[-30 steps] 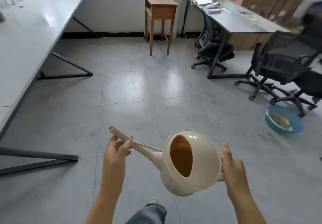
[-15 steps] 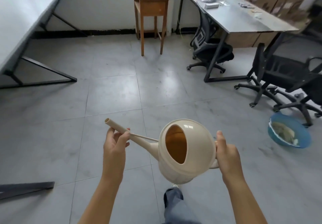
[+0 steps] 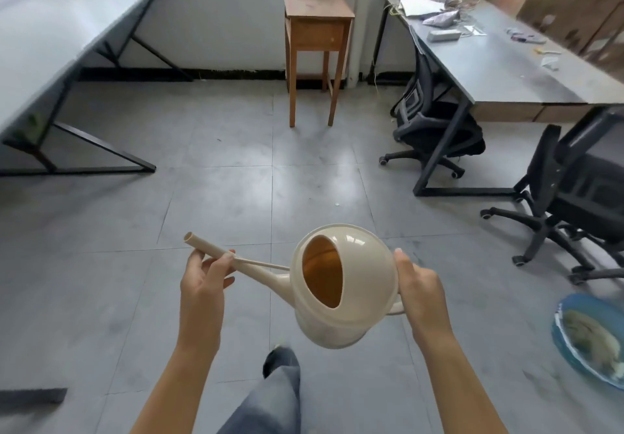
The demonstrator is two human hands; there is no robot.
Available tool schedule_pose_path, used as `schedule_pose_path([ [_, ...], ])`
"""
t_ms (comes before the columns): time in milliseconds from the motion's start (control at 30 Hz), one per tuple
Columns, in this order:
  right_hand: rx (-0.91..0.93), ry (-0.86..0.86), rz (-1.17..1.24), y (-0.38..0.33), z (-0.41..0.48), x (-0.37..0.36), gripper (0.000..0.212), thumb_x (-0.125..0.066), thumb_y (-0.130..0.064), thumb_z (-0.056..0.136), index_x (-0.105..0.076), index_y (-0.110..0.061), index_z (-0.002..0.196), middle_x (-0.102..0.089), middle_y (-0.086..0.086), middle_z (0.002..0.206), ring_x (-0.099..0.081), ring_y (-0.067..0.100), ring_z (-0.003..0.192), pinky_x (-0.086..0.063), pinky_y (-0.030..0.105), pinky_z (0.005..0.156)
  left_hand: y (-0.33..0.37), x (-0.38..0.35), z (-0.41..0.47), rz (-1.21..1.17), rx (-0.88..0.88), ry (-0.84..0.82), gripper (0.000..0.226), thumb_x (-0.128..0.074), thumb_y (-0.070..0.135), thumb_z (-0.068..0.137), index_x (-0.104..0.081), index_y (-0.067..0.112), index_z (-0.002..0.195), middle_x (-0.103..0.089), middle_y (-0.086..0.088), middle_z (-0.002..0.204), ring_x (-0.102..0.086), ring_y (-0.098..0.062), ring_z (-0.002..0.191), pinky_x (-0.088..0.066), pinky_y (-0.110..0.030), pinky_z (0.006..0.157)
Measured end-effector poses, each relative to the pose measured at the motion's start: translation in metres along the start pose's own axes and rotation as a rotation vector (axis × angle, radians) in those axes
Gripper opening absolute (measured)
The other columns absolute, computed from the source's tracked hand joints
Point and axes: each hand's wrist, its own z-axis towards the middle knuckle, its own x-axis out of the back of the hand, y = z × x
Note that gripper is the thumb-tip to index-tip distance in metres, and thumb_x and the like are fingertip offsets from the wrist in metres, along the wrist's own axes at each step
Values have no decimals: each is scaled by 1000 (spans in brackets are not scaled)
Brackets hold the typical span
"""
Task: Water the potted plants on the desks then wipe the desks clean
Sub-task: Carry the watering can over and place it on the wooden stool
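A cream plastic watering can (image 3: 358,295) hangs in front of me above the grey tiled floor, its oval opening facing me. My right hand (image 3: 420,290) grips the handle at the can's right side. My left hand (image 3: 206,280) pinches the long spout near its tip, which points up and to the left. A long white desk (image 3: 50,45) runs along the left. A grey desk (image 3: 499,72) stands at the right, strewn with papers and small items. A blurred green shape at the white desk's far end may be a plant; I see no other pot.
A small wooden side table (image 3: 317,25) stands against the far wall. Two black office chairs (image 3: 439,129) (image 3: 580,197) sit by the grey desk. A blue basin (image 3: 587,339) lies on the floor at lower right. Cardboard boxes (image 3: 557,11) are stacked behind the grey desk.
I have walked forward and my view has turned; the white desk has slid left and the grey desk is nearer. Both hands keep the same hold on the watering can.
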Motion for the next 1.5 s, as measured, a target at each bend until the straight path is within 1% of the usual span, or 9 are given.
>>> schedule_pose_path([
  [167, 10, -12, 6, -23, 75, -12, 67, -43, -51, 80, -48, 14, 67, -51, 15, 64, -50, 24, 65, -39, 33, 63, 0, -40, 70, -39, 6, 0, 37, -47, 32, 71, -55, 9, 98, -64, -5, 97, -62, -16, 90, -45, -26, 78],
  [367, 6, 34, 0, -56, 169, -31, 69, -40, -54, 77, -55, 14, 77, -58, 30, 73, -56, 28, 69, -52, 45, 73, 12, -95, 179, -84, 9, -27, 31, -47, 33, 71, -56, 15, 94, -63, -3, 96, -60, -16, 91, -44, -29, 79],
  [467, -13, 70, 36, -74, 217, -40, 56, -44, -41, 91, -53, 9, 65, -55, 15, 61, -53, 26, 67, -47, 37, 66, 16, -125, 230, -74, 15, -31, 36, -48, 32, 71, -55, 12, 100, -63, -1, 96, -59, -16, 92, -44, -28, 81],
  [600, -42, 47, 24, -99, 287, -45, 52, -45, -45, 85, -52, -1, 59, -54, 8, 62, -50, 25, 66, -45, 36, 67, 24, -167, 287, -45, 43, -27, 35, -47, 32, 72, -55, 11, 98, -62, 1, 91, -60, -12, 88, -45, -26, 78],
  [733, -40, 6, 43, -116, 364, -46, 66, -41, -55, 69, -55, 10, 71, -58, 14, 68, -53, 26, 68, -52, 50, 75, 25, -212, 338, -41, 53, -13, 29, -47, 32, 71, -55, 14, 92, -62, 0, 90, -60, -12, 88, -45, -27, 77],
  [933, 59, -62, 75, -142, 499, -35, 48, -45, -33, 91, -50, 5, 62, -55, 15, 68, -47, 21, 66, -40, 31, 62, 25, -297, 423, -10, 10, 86, 46, -47, 33, 71, -54, 2, 103, -61, -4, 91, -59, -17, 90, -45, -27, 76],
  [1100, 106, -138, 46, -171, 603, -22, 55, -47, -40, 87, -54, 14, 75, -61, 25, 83, -51, 20, 70, -40, 30, 65, 39, -366, 482, -4, -16, 135, 47, -48, 33, 71, -53, 2, 106, -61, -4, 95, -61, -18, 94, -46, -28, 77],
  [1300, 102, -176, 48, -207, 705, -24, 41, -47, -32, 89, -49, -3, 60, -51, 9, 67, -45, 17, 65, -36, 31, 63, 47, -422, 548, -3, 6, 140, 43, -48, 34, 72, -54, 5, 103, -62, -2, 94, -62, -17, 96, -45, -28, 79],
  [1500, 99, -182, 24, -242, 798, -49, 43, -48, -28, 89, -42, -7, 53, -48, 5, 58, -43, 18, 58, -35, 33, 62, 46, -459, 642, 11, 22, 146, 41, -47, 35, 72, -56, 9, 103, -63, -8, 105, -62, -18, 100, -45, -27, 80],
])
